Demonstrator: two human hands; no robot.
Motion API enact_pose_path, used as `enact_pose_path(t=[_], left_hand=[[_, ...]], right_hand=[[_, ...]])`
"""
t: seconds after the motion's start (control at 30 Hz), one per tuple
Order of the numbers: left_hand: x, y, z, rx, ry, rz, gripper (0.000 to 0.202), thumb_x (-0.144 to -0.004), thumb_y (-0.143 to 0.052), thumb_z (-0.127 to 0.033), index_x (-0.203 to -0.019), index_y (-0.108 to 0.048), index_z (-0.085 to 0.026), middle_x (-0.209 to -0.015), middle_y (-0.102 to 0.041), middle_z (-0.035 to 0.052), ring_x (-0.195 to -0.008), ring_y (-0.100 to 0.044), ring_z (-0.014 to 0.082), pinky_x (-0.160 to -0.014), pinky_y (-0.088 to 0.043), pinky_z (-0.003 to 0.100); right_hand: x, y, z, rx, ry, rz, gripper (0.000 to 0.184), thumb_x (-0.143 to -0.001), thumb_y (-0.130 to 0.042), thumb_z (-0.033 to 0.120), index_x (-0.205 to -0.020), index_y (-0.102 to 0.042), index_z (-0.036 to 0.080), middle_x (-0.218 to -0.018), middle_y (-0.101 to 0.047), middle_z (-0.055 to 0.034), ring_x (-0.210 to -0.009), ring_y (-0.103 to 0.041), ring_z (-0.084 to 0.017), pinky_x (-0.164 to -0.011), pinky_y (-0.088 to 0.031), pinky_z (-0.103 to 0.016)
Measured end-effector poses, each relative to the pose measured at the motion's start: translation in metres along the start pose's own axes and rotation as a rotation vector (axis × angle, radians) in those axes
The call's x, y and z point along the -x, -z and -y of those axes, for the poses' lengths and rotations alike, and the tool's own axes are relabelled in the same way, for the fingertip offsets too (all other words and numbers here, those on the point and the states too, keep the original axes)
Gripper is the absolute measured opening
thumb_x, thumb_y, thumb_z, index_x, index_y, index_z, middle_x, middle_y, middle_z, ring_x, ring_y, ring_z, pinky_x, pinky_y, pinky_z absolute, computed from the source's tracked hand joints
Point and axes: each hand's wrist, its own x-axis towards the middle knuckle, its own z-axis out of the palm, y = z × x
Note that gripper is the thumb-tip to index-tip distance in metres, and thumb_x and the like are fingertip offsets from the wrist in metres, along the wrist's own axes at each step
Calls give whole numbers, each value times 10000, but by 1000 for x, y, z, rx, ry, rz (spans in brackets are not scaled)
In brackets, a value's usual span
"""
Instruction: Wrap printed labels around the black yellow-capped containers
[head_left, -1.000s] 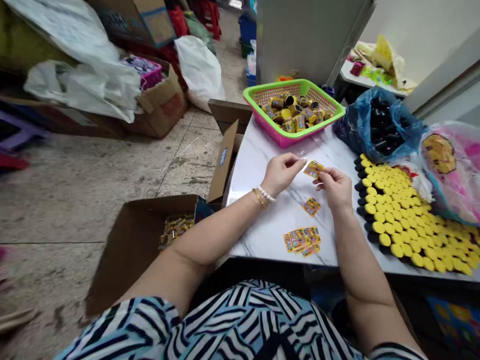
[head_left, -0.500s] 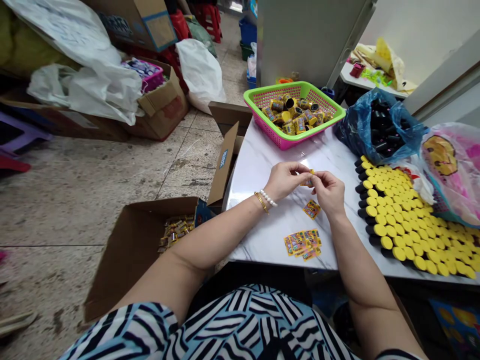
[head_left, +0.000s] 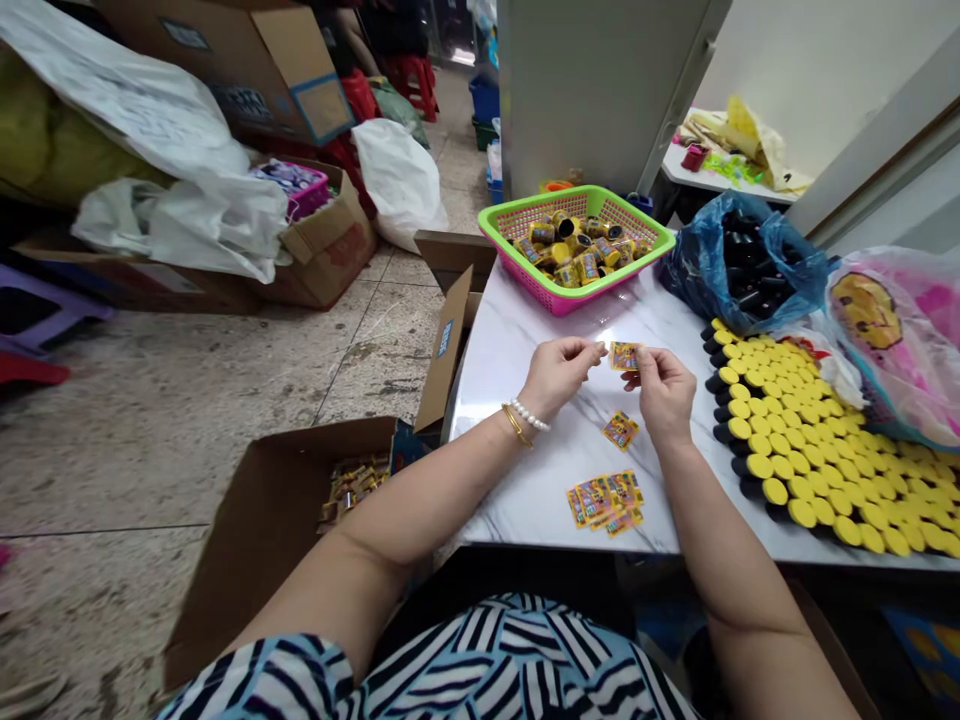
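Head view, right hand (head_left: 666, 395) raised, pinching label (head_left: 624, 356)

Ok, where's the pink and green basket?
The pink-and-green basket sits at the marble table's far end, left of the blue plastic bag, in the head view.

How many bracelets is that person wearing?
2: a pearl bracelet and a gold bangle, both on the left wrist. The right wrist shows none.

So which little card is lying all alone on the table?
The card below the right hand: it lies apart, unlike the overlapping pile and the held card.
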Motion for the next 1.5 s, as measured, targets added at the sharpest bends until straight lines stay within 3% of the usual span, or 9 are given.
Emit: enact_pose_path(t=[0.13, 0.37, 0.5, 0.6, 0.7, 0.8, 0.97, 1.03, 1.5], left_hand=[[1, 1, -3, 25, 32, 30, 497, -767, -793, -616, -795, -792, -119, -558, -542, -15, -509, -381, 70, -483, -253, 238], [-1, 6, -8, 37, 102, 49, 411, -661, -919, -451, -876, -826, -113, -670, -681, 38, -513, -440, 63, -452, -243, 221], [-13, 13, -1, 59, 236, 90, 369, -656, -920, -405, -857, -808, -118, -749, -738, 74, -451, -460, 55, -407, -208, 214], [-21, 18, 5, 120, 301, 102, 320, -666, -912, -344, -872, -820, -117, -866, -784, 118, -466, -468, 41, -396, -183, 196], [-24, 21, 5, 210, 366, 180, 269, -676, -888, -270, -881, -831, -104, -1119, -793, 185, -543, -516, 38, -383, -147, 173], [-24, 21, -1, 301, 444, 243, 221, -727, -832, -200, -918, -833, -90, -1261, -756, 210, -563, -521, 28, -361, -130, 153], [-23, 19, -8, 462, 565, 198, 118, -865, -717, -104, -952, -790, -70, -1121, -785, 182, -505, -483, 5, -333, -185, 103], [-24, 19, -8, 520, 596, 196, 111, -905, -679, -86, -968, -768, -66, -1037, -784, 157, -490, -482, 4, -323, -192, 92], [-26, 16, -2, 652, 598, 214, 98, -900, -767, -138, -955, -703, -88, -812, -689, 37, -429, -396, -18, -314, -183, 86]], right_hand=[[3, 0, -1, 55, 59, 16, 344, -936, -687, 537, -904, -737, 198, -751, -731, -1, -603, -676, -142, -538, -560, -270], [12, -8, -5, 387, 349, 80, 232, -980, -659, 418, -909, -765, 224, -814, -754, -26, -710, -678, -172, -680, -559, -322], [-3, 15, 5, 559, 463, 106, 230, -981, -652, 449, -983, -795, 270, -976, -768, -63, -942, -705, -230, -916, -572, -391], [-22, 49, 3, 776, 408, 33, 337, -855, -775, 481, -1122, -798, 275, -1189, -712, -112, -1131, -664, -307, -1057, -525, -482], [-37, 72, -9, 927, 182, 114, 294, -780, -780, 350, -1049, -815, 237, -1051, -723, -113, -929, -689, -287, -970, -552, -505], [-41, 73, -12, 778, 84, 101, 234, -760, -754, 289, -976, -806, 214, -846, -729, -54, -789, -678, -231, -922, -571, -477], [-35, 55, 8, -139, -61, 170, 434, -763, -835, 441, -1121, -746, 211, -898, -767, -20, -726, -710, -162, -748, -633, -375], [-30, 49, 14, -304, -78, 202, 436, -754, -869, 434, -1117, -748, 224, -929, -777, -16, -743, -723, -149, -769, -641, -360], [-15, 29, 10, -52, 88, 218, 381, -789, -859, 433, -1104, -759, 242, -1059, -778, -34, -930, -741, -186, -906, -644, -374]])
